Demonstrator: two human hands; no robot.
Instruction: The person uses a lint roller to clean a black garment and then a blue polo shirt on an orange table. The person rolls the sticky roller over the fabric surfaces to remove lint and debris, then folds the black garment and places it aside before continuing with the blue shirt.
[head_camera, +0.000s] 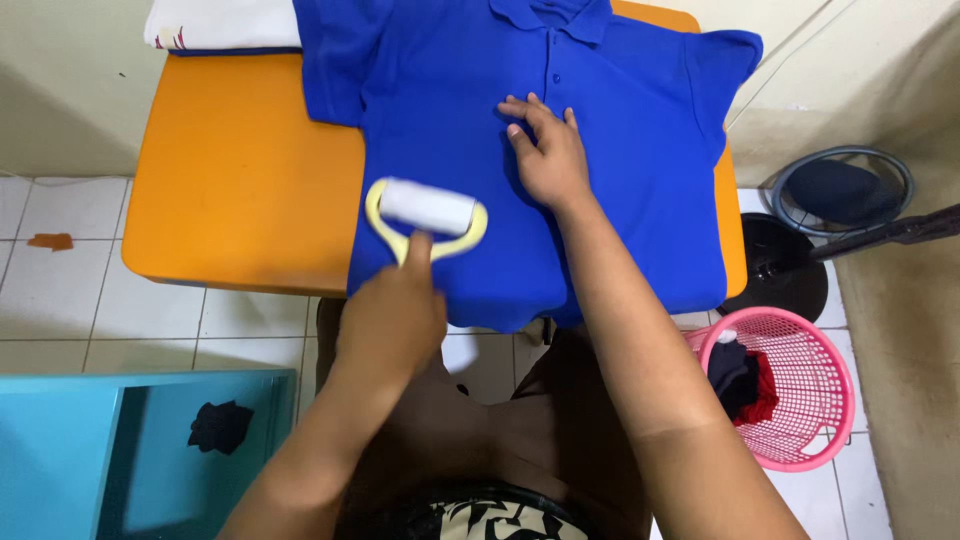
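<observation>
Left hand (392, 315), lint roller (428, 212) on shirt (610, 150)

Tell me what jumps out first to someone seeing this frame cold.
The bright blue polo shirt spread flat over the orange table at top centre. On it, the left hand grips a yellow-framed lint roller by its handle, while the right hand presses flat on the chest. A pink basket holding clothes sits on the floor at lower right.
</observation>
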